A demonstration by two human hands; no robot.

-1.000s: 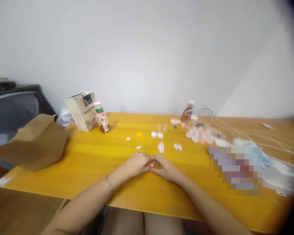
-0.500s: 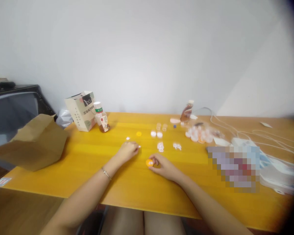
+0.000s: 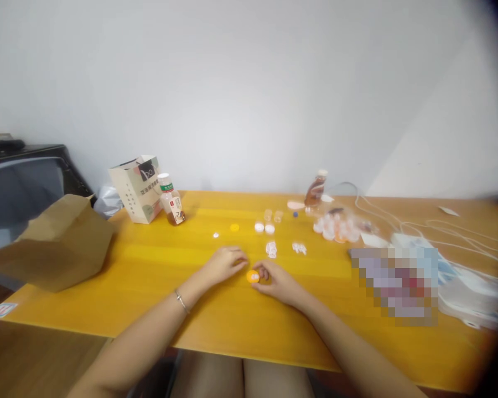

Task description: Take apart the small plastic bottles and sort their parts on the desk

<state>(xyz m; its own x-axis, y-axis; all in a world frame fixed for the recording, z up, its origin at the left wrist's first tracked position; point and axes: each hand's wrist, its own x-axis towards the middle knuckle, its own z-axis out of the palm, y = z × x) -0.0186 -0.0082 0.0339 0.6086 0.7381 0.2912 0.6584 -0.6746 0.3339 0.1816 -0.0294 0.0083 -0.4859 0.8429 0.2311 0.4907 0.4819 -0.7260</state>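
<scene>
My right hand [image 3: 276,283] holds a small round orange cap [image 3: 249,276] by its edge, between thumb and fingers, low over the table. Small white bits show on the cap's face. To its left, my left hand [image 3: 226,264] has its thumb and fingers drawn together, tips close to the cap. Whatever the left fingertips hold is too small to make out. Beyond them are a yellow cap [image 3: 234,227] and a small white piece [image 3: 216,235]. Two piles of white rings, a nearer pile [image 3: 271,249] and a right pile [image 3: 299,248], lie past my right hand.
Two white-lidded pots [image 3: 264,228] and two clear cups [image 3: 273,215] stand further back. At left are a paper gift bag [image 3: 139,190], a bottle [image 3: 172,202] and a brown paper bag [image 3: 66,243]. A tilted bottle [image 3: 316,189], a bagged heap [image 3: 338,226] and cables [image 3: 382,213] occupy the right.
My left hand has moved right and slightly toward me, up to the orange cap. The white bit seen at its fingertips earlier no longer shows. My right hand stays still with the cap.
</scene>
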